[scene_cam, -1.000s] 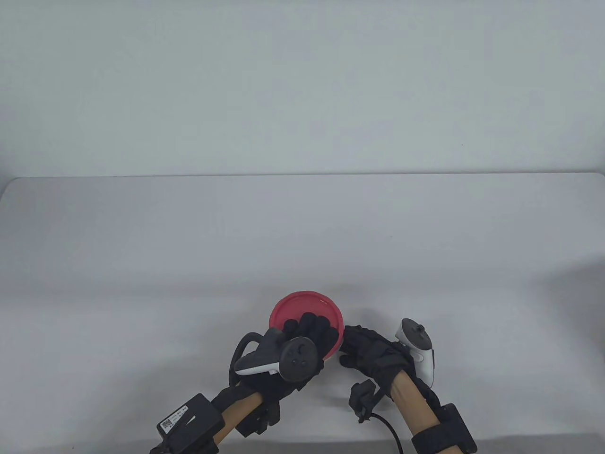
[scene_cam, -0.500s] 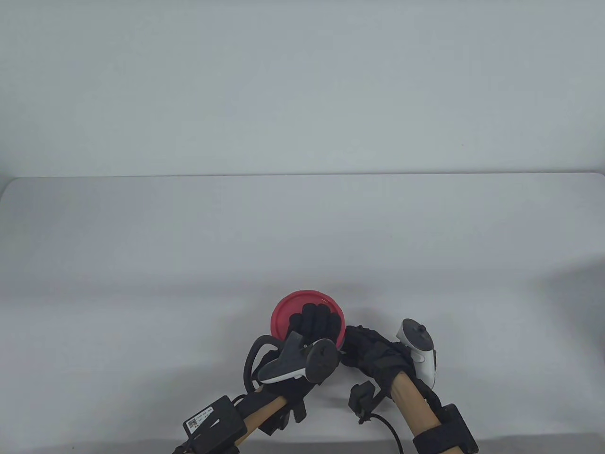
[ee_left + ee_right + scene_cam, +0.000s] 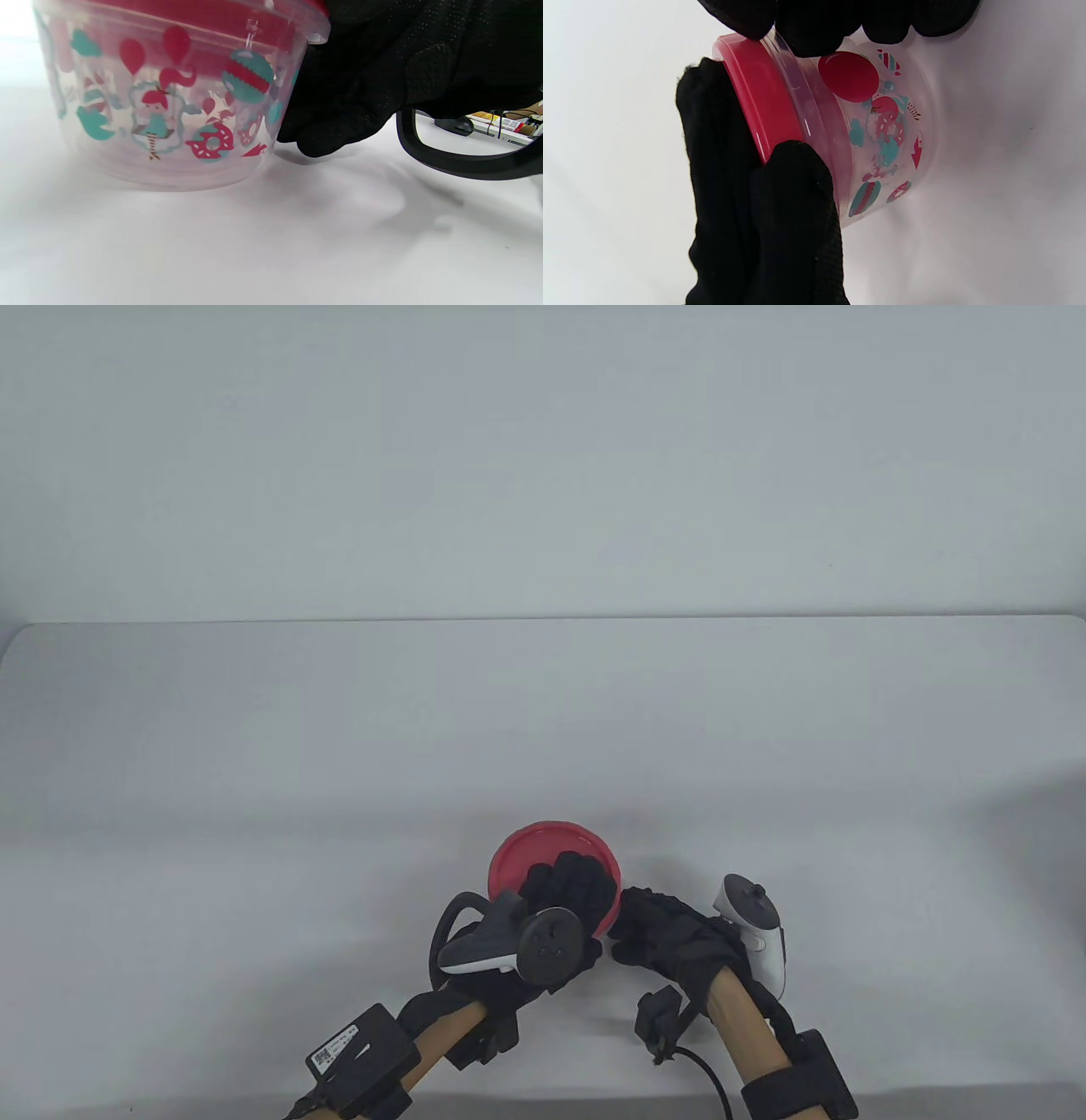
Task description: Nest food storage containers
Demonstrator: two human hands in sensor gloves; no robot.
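Observation:
A clear round container [image 3: 169, 106] printed with red and teal figures stands on the white table near the front edge. A red lid [image 3: 543, 848] sits on it. My left hand [image 3: 564, 891] lies over the near half of the lid, fingers on top and thumb [image 3: 793, 190] on the rim. It also shows in the left wrist view [image 3: 382, 63]. My right hand [image 3: 649, 920] holds the container's right side, its fingertips [image 3: 806, 25] on the clear wall [image 3: 878, 127] just under the lid [image 3: 759, 93].
The white table [image 3: 543, 712] stretches back to a plain pale wall. A black cable [image 3: 704, 1069] trails from my right wrist at the front edge. No other container shows.
My left hand swung a little right, then back, and its fingers have settled further over the lid. The container and my right hand have barely moved.

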